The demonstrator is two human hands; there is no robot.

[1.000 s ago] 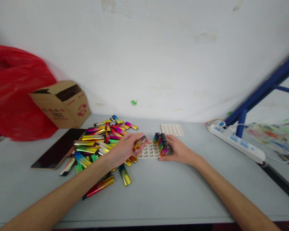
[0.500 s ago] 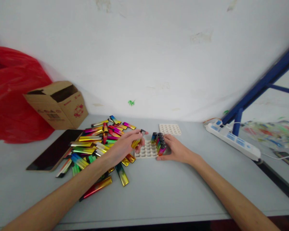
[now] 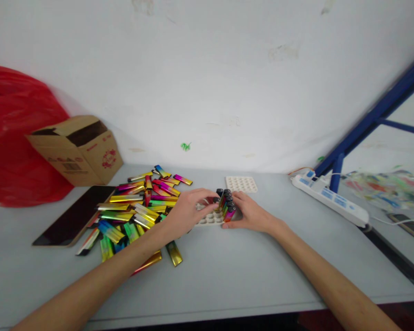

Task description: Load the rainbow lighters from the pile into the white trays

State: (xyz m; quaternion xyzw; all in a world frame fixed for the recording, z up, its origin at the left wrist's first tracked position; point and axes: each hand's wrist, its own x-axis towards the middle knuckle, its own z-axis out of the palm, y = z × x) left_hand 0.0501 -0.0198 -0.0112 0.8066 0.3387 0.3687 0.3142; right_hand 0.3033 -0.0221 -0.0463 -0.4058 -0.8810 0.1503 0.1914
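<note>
My left hand (image 3: 188, 212) pinches a colourful lighter (image 3: 214, 200) upright over the white holed tray (image 3: 207, 219), right beside a row of several lighters (image 3: 227, 205) standing in it. My right hand (image 3: 250, 212) rests on the table against the tray's right side, fingers curled along the standing row. A heap of shiny multicoloured lighters (image 3: 134, 207) lies to the left of my left hand.
A second white holed tray (image 3: 241, 184) lies behind. A dark phone (image 3: 71, 221), an open cardboard box (image 3: 74, 149) and a red plastic bag (image 3: 10, 138) are at the left. A white power strip (image 3: 331, 198) and blue frame (image 3: 365, 124) stand at the right.
My left hand has carried the lighter rightward and down from above the tray's left part to the standing row. The right hand has stayed at the tray.
</note>
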